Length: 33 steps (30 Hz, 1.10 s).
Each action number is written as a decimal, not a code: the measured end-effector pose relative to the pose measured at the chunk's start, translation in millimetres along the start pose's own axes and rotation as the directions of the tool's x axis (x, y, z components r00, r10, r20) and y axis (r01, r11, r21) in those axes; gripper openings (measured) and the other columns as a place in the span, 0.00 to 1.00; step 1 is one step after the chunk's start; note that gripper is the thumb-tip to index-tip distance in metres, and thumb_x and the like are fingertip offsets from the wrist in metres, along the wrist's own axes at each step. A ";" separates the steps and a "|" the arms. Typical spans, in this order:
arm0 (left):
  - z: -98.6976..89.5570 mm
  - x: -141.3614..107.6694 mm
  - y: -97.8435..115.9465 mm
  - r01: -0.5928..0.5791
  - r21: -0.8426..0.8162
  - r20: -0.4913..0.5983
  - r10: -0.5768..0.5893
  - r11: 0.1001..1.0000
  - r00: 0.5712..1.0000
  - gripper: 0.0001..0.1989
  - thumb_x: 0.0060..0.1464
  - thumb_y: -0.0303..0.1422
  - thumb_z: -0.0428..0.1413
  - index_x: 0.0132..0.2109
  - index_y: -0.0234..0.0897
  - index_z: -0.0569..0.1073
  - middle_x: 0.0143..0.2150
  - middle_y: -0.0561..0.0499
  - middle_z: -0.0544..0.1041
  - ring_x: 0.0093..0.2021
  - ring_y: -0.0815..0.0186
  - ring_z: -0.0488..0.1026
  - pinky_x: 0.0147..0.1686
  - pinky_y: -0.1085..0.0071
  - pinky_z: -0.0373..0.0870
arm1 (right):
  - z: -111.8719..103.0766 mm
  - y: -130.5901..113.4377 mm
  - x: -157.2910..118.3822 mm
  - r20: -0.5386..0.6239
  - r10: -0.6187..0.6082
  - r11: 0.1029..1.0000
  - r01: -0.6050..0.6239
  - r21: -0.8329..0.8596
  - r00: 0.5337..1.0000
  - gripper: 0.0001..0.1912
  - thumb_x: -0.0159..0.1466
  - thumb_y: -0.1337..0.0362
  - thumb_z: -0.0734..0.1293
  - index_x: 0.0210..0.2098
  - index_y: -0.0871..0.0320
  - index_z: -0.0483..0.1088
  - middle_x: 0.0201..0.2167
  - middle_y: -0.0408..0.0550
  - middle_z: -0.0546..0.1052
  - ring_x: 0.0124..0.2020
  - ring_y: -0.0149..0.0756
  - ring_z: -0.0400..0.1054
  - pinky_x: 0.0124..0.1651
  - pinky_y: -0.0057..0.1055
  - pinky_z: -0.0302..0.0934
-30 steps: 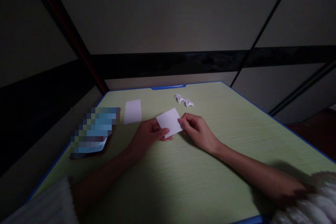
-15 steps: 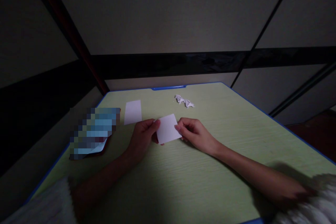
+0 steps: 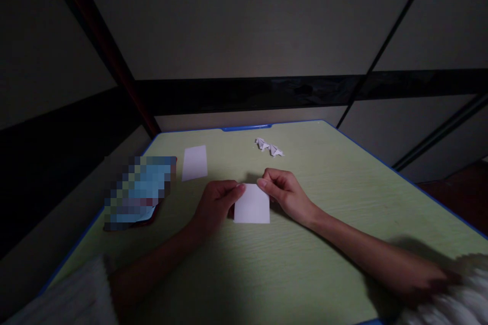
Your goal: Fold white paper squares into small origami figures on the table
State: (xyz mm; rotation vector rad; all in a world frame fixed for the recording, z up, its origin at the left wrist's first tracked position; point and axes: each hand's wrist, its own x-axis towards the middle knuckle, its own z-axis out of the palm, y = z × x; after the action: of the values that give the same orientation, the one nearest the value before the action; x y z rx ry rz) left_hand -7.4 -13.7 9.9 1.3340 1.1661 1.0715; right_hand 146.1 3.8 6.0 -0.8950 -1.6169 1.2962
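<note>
A small white sheet of paper [image 3: 252, 205] is held between my two hands near the middle of the table. My left hand [image 3: 219, 203] pinches its upper left corner, thumb on top. At the upper right corner, my right hand [image 3: 284, 190] grips it between thumb and curled fingers. The fingers under the sheet are mostly hidden. Beyond my hands lie two small folded white paper figures [image 3: 269, 147], side by side. Another flat white sheet [image 3: 194, 163] rests on the table to the left of them.
The pale green table [image 3: 335, 259] has a blue edge and a blue strip [image 3: 247, 128] at its far side. A blurred-out, phone-like object [image 3: 141, 193] with a dark red rim lies at the left. Dark panelled doors [image 3: 244, 20] stand right behind the table.
The held sheet has come lower and closer to me, and turned so its edges are squarer to me. My left hand has shifted right and my grips have moved to the upper corners.
</note>
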 end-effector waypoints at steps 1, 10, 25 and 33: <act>-1.3 0.9 -0.9 0.005 -0.020 -0.032 -0.006 1.000 0.999 0.17 0.40 0.36 0.54 0.13 0.33 0.59 0.10 0.60 0.57 0.12 0.77 0.55 0.11 0.80 0.51 | -1.5 1.1 0.7 -0.016 -0.004 1.000 0.004 -0.005 1.000 0.20 0.53 0.52 0.62 0.16 0.58 0.53 0.12 0.35 0.53 0.15 0.22 0.45 0.18 0.23 0.40; -12.2 10.5 -9.3 0.009 -0.180 -0.190 -0.044 0.984 0.981 0.15 0.40 0.37 0.55 0.15 0.33 0.64 0.10 0.58 0.62 0.11 0.75 0.59 0.10 0.78 0.54 | -14.2 1.1 3.2 -0.008 -0.341 0.910 0.329 -0.251 0.940 0.07 0.52 0.71 0.64 0.31 0.57 0.69 0.40 0.48 0.62 0.36 0.31 0.58 0.31 0.27 0.56; -2.6 0.5 3.0 -0.007 -0.060 0.042 0.010 0.998 0.999 0.10 0.44 0.34 0.52 0.21 0.32 0.69 0.14 0.52 0.72 0.14 0.72 0.67 0.16 0.78 0.62 | -8.8 2.3 5.5 -0.029 -0.157 0.987 0.157 0.012 0.987 0.05 0.50 0.65 0.67 0.20 0.59 0.69 0.34 0.47 0.66 0.32 0.30 0.61 0.32 0.29 0.57; 7.9 -6.4 4.5 0.085 -0.148 -0.059 -0.095 0.985 0.994 0.06 0.44 0.28 0.51 0.24 0.31 0.71 0.18 0.52 0.75 0.17 0.71 0.71 0.18 0.77 0.66 | -6.3 -1.5 5.0 -0.082 -0.046 0.983 0.060 0.176 0.996 0.06 0.47 0.65 0.69 0.18 0.61 0.68 0.25 0.43 0.68 0.27 0.26 0.61 0.32 0.27 0.54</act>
State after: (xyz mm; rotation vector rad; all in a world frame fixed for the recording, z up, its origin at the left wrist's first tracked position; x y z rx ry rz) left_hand -0.1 -21.2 13.8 1.1305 1.1629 1.1202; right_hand 150.0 10.4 9.1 -0.7776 -1.4307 1.3295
